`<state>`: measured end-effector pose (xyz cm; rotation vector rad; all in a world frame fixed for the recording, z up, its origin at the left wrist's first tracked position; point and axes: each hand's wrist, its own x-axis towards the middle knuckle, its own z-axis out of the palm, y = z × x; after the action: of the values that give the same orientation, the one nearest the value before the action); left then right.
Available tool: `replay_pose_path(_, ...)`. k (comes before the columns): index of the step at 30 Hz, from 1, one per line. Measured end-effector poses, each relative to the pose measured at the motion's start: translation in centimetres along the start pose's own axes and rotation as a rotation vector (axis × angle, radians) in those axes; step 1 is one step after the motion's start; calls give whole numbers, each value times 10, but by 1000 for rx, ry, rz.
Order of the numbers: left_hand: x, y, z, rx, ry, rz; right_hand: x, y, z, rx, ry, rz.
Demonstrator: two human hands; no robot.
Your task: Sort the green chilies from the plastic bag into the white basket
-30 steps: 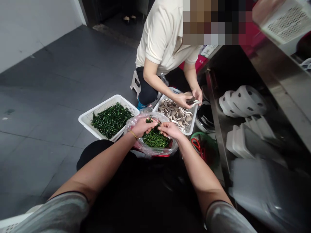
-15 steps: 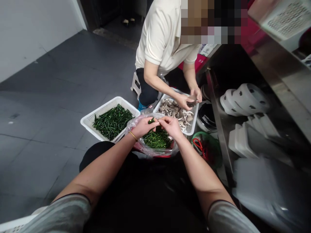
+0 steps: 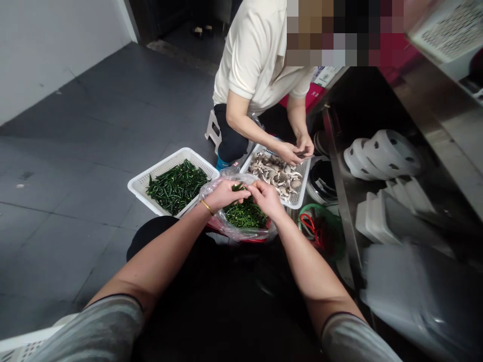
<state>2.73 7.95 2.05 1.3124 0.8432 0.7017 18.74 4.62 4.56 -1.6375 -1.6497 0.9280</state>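
My left hand (image 3: 227,195) is closed around green chili peppers (image 3: 237,186), partly hidden by the fingers. Thumb and fingers of my right hand (image 3: 264,196) are pinched together against the left fingertips; whatever is between them is too small to make out. Both hands are above a clear plastic bag (image 3: 215,221) lining a red container (image 3: 253,240). Thin green stem-like pieces (image 3: 247,213) fill the bag. To its left, a white perforated basket (image 3: 140,192) holds a heap of dark green chili peppers (image 3: 177,187).
Opposite me a person (image 3: 256,50) in a cream shirt handles mushrooms over a white basket (image 3: 298,203) of mushrooms (image 3: 277,173). At right, a metal shelf (image 3: 350,231) carries white containers (image 3: 381,153). A green basket (image 3: 332,226) with red-handled scissors (image 3: 311,226) stands below it.
The view has shifted slightly. My hands stay together above the bag, with little change in grip. The other person's hands have drawn closer together around the mushroom.
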Motion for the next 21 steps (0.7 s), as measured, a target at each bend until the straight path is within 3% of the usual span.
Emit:
replay_pose_path(3, -6, 8, 0, -5, -50, 70, 5, 21, -4, 123, 35, 156)
replay_pose_path(6, -9, 14, -5, -202, 38, 44, 11, 54, -14, 14, 159, 329)
replay_pose_path(9, -5, 12, -13, -473, 149, -1, 11, 74, -10, -358, -9, 261)
replay_pose_path(12, -1, 7, -19, -624, 85, -69, 14, 73, 13, -589, -237, 211)
replay_pose_path(15, 1, 2, -19, -652, 27, -127, 19, 67, 25, -686, -343, 215)
replay_pose_path(17, 1, -2, -17, -603, 25, -175, 20, 67, 15, -624, -326, 189)
replay_pose_path(21, 3, -13, -5, -353, 99, -296, 8, 66, -18, -256, -261, 147)
